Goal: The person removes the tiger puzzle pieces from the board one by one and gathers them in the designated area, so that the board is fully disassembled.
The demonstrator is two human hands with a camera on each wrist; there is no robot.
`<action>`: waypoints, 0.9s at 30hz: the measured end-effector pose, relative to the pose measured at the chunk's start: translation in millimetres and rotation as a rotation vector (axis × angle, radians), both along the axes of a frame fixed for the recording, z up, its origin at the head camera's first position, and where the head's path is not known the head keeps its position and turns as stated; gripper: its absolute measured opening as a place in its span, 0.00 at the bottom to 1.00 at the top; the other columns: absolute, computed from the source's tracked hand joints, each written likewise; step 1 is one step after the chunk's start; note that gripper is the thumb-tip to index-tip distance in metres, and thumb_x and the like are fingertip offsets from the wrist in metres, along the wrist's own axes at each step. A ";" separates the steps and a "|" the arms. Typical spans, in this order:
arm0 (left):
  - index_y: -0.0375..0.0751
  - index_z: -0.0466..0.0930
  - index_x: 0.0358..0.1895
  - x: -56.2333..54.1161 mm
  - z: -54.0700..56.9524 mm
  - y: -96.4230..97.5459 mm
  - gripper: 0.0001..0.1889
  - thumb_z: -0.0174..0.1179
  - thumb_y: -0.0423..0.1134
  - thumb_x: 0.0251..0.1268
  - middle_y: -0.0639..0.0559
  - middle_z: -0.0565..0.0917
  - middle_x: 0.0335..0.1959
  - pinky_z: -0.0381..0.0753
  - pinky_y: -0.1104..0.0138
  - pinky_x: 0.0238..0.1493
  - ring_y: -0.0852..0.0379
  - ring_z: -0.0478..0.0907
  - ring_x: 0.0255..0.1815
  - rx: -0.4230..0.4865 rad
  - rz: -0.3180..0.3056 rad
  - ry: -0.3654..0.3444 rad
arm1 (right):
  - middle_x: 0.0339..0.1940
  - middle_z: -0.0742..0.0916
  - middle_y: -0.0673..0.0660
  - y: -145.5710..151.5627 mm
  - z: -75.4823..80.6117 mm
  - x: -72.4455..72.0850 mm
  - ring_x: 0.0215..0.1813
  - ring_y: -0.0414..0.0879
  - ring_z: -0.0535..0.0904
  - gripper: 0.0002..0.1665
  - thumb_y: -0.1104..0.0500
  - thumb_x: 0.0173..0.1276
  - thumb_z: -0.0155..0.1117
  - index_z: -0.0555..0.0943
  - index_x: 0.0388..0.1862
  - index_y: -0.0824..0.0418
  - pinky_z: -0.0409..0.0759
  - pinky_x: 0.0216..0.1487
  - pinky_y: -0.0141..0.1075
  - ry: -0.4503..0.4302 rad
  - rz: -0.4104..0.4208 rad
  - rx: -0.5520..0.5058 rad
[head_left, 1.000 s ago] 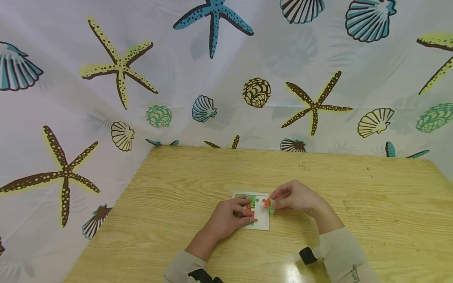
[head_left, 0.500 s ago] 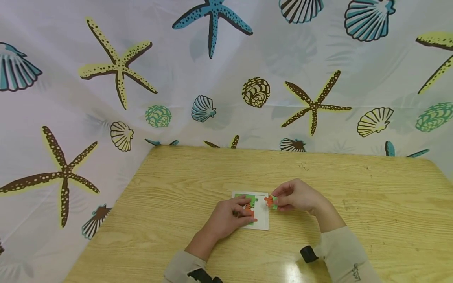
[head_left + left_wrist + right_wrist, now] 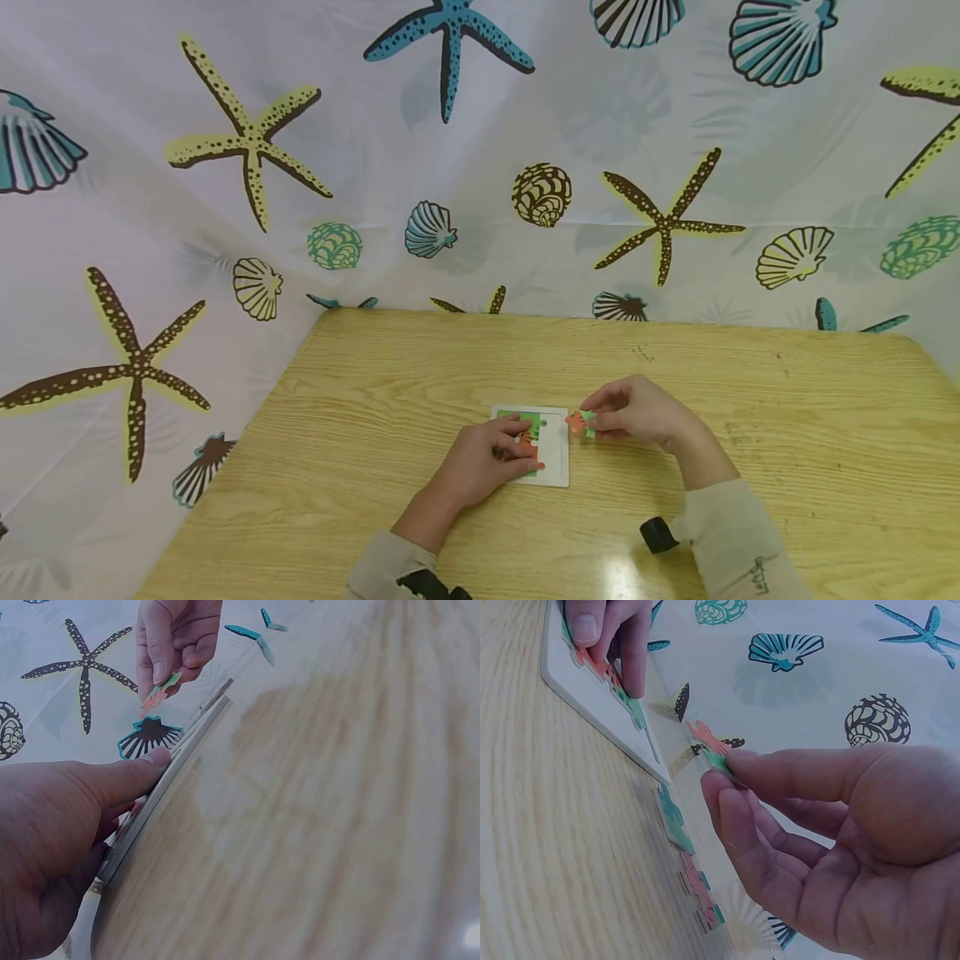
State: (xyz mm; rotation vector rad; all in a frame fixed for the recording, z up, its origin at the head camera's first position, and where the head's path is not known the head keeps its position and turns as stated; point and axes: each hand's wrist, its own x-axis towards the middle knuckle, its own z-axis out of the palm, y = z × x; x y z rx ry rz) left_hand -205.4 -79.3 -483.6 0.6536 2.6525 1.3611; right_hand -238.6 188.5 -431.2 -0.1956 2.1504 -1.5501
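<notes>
A small white puzzle tray (image 3: 556,460) lies on the wooden table, its left part filled with joined green and orange puzzle pieces (image 3: 607,671) and its right part bare white. My left hand (image 3: 483,461) rests on those pieces with fingers spread, covering much of the picture. To the right of the tray, my right hand (image 3: 636,417) pinches an orange and green puzzle piece (image 3: 579,422) between thumb and fingertips. In the right wrist view this piece (image 3: 711,744) is held up tilted, apart from the tray.
Two more puzzle pieces, a green one (image 3: 675,817) and a reddish one (image 3: 700,892), lie on the table beyond the right hand, which hides them in the head view. A white cloth (image 3: 465,175) printed with starfish and shells hangs behind the wooden table (image 3: 390,375).
My right hand has drawn slightly right and away from me with the puzzle piece, off the tray's edge, and the piece has turned a little. My left hand stays where it was.
</notes>
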 end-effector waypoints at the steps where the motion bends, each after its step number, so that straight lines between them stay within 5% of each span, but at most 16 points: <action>1: 0.44 0.92 0.32 0.1 -0.1 0.0 0.08 0.73 0.44 0.57 0.44 0.82 0.63 0.75 0.52 0.69 0.45 0.71 0.72 0.001 0.000 -0.001 | 0.41 0.87 0.60 0.6 -0.2 -0.2 0.38 0.45 0.86 0.15 0.70 0.69 0.62 0.81 0.54 0.74 0.89 0.46 0.40 0.003 0.003 0.000; 27: 0.44 0.92 0.32 0.3 0.5 1.2 0.08 0.73 0.45 0.57 0.45 0.82 0.63 0.75 0.52 0.69 0.46 0.71 0.72 0.004 0.007 0.000 | 0.46 0.86 0.62 17.4 5.3 -3.3 0.41 0.45 0.85 0.15 0.68 0.71 0.61 0.80 0.55 0.73 0.88 0.49 0.40 0.041 -0.024 0.051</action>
